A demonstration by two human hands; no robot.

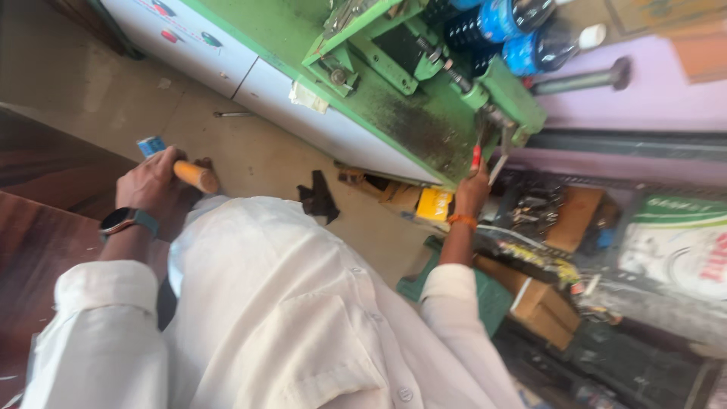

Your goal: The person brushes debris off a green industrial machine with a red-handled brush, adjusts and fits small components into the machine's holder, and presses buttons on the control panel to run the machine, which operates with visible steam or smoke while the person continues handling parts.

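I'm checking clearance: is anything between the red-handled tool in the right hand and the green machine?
Nothing visible does. The right hand holds the red-handled tool right up at the lower edge of the green machine, with no object between them.

The machine (394, 98) stands far in the middle, with bottles (522, 30) on its right end. Left of it, near the person, the left hand (155, 185) grips a wooden handle (195, 176). The right hand (471, 189) holds a tool (476, 157) at the machine's near right edge, with cluttered boxes (545, 303) to the right.
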